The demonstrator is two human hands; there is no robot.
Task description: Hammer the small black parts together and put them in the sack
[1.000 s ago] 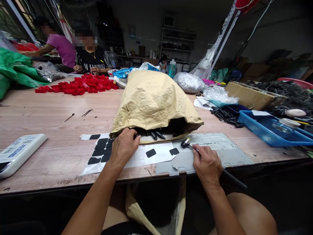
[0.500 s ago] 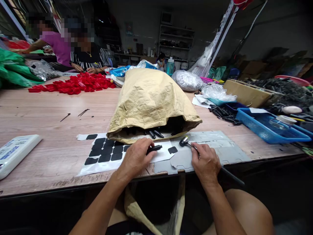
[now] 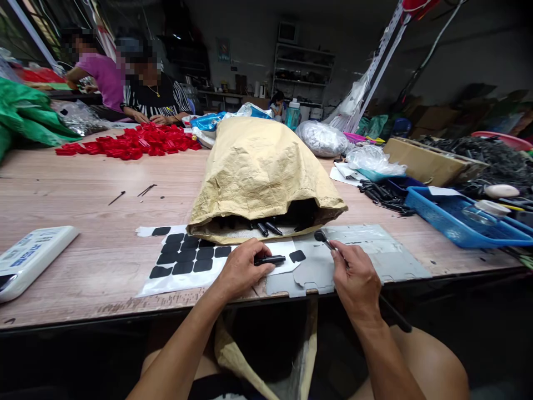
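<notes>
Left hand (image 3: 241,264) grips a black tube (image 3: 272,259), right hand (image 3: 356,278) a hammer (image 3: 328,243); a paper sack (image 3: 262,166) blocks the far side, blue tray (image 3: 435,219) to the right

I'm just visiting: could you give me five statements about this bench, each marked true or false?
1. The right grip holds a hammer-like tool. True.
2. The left grip holds a red piece. False: it holds a black pen-like piece.
3. The red pile lies left of the paper sack. True.
4. The sack opens away from the two grips. False: it opens toward them, showing black parts inside.
5. The blue tray is on the left. False: it is on the right.
</notes>
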